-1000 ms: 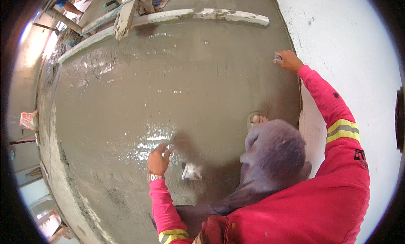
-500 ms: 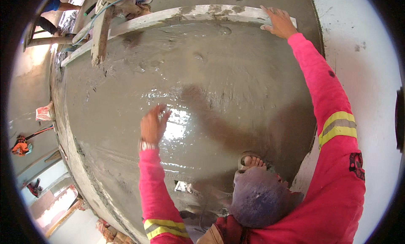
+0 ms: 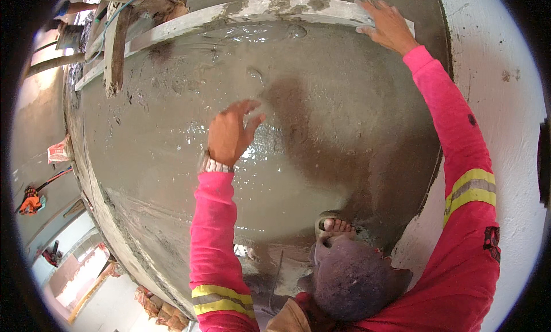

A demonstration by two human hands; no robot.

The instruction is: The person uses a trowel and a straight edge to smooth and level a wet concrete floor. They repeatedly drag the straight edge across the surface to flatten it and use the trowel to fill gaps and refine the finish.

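A long, pale screed board (image 3: 258,13) smeared with cement lies across the far part of the wet concrete floor (image 3: 166,114). At the board's right end my right hand (image 3: 390,26) grips it, fingers over the far side and thumb along the near edge. My left hand (image 3: 229,134), with a metal-banded watch (image 3: 217,165) at its wrist, hangs over the wet surface. Its fingers are bent and apart, slightly blurred, and nothing is in them. The concrete looks shiny and smeared, with small lumps and ridges near the board.
Along the right runs a white wall (image 3: 488,91). A wooden post (image 3: 116,50) stands across the board's left part. My bare-toed foot (image 3: 337,224) is on the floor by the wet concrete. Beyond a raised left edge lie a bag (image 3: 59,151) and an orange item (image 3: 30,201).
My left hand has moved farther forward and to the right over the concrete. My right hand stays on the board's end. The view has shifted slightly.
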